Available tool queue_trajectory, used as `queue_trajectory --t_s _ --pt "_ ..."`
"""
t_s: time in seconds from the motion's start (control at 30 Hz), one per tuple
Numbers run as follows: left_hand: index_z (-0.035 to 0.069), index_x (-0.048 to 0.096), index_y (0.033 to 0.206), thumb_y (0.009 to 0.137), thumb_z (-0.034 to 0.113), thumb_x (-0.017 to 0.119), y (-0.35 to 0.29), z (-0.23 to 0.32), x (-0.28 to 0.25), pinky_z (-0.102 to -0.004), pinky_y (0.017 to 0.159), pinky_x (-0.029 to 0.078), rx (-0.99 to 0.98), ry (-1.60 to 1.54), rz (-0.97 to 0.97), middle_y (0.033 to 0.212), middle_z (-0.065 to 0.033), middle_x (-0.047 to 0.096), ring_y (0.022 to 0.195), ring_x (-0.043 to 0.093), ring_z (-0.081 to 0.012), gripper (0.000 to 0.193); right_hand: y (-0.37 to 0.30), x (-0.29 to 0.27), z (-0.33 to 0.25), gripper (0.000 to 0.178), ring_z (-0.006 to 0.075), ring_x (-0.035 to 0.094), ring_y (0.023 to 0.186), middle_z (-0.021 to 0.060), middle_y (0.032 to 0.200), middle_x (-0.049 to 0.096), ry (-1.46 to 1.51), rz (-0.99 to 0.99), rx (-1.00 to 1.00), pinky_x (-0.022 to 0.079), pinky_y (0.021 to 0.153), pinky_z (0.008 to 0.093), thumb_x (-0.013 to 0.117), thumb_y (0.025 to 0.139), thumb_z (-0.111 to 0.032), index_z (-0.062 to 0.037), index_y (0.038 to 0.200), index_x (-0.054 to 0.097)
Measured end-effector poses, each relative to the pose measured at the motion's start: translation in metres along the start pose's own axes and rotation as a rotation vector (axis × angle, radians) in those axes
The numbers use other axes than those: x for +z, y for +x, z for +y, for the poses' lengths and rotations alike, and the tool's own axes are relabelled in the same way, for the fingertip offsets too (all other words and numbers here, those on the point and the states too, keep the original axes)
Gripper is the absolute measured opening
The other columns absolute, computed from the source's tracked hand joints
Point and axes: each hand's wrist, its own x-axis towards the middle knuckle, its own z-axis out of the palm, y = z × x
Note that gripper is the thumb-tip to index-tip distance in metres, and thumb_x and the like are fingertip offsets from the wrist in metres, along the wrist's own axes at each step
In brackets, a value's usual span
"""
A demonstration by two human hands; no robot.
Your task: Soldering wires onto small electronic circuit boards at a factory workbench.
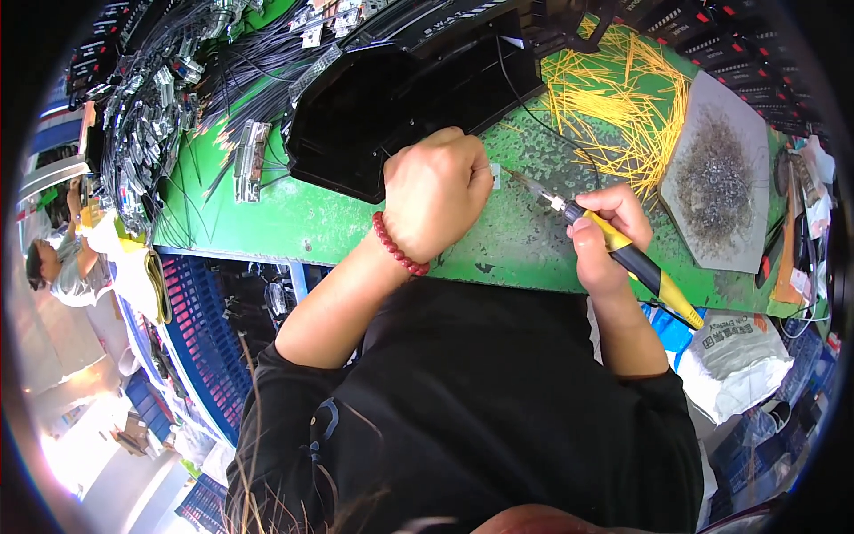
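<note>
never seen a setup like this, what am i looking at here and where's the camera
There is no machine arm: these are a person's own bare hands. The single picture comes from a wide, bending lens worn on the head, looking down. The right hand holds a yellow and black pen-shaped tool that looks like a soldering iron. The left hand is curled by an open black shell; anything inside its grasp is hidden. On the green table lie thin yellow strands, a speckled grey board and, at left, a heap of dark wires.
</note>
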Motion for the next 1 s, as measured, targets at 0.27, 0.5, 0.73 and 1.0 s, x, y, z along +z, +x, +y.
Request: queue_trajectory --t_s 0.27,0.5,0.73,1.0 --pt "0.004 0.060 0.067 0.071 0.005 0.065 -0.002 0.000 -0.001 -0.0337 0.053 0.046 0.005 0.024 0.000 0.066 -0.0063 0.058 0.058 0.058 -0.0244 0.006 0.002 0.005 -0.001 0.020 0.0024 0.043 0.057 -0.0011 0.068 0.052 -0.037 -0.010 -0.083 0.031 0.051 0.0198 0.067 0.082 -0.014 0.0004 0.090 0.055" --pt "0.005 0.062 0.069 0.072 0.006 0.066 -0.003 -0.001 -0.003 -0.0337 0.054 0.047 0.026 0.050 -0.004 0.068 -0.0066 0.059 0.059 0.059 -0.0249 0.005 0.002 0.006 0.002 0.025 0.0039 0.047 0.061 0.0022 0.074 0.057 -0.027 0.009 -0.148 0.036 0.054 0.0202 0.069 0.083 -0.011 0.0020 0.100 0.056" --pt "0.005 0.064 0.073 0.075 0.006 0.067 -0.007 0.003 -0.012 -0.0332 0.054 0.047 0.071 0.042 0.020 0.071 -0.0075 0.059 0.060 0.060 -0.0246 0.003 0.000 0.015 0.000 0.028 0.0146 0.067 0.073 0.0128 0.087 0.067 0.129 0.074 -0.146 0.054 0.063 0.0254 0.063 0.089 -0.002 0.0033 0.116 0.057" --pt "0.006 0.063 0.075 0.072 0.007 0.069 -0.014 0.005 -0.019 -0.0366 0.060 0.049 0.005 -0.185 0.008 0.073 -0.0080 0.059 0.067 0.061 -0.0273 0.007 0.019 0.050 -0.009 0.031 0.0214 0.064 0.055 0.0062 0.068 0.063 -0.399 0.002 -0.285 0.048 0.049 0.0302 0.072 0.075 0.001 -0.0108 0.101 0.062"
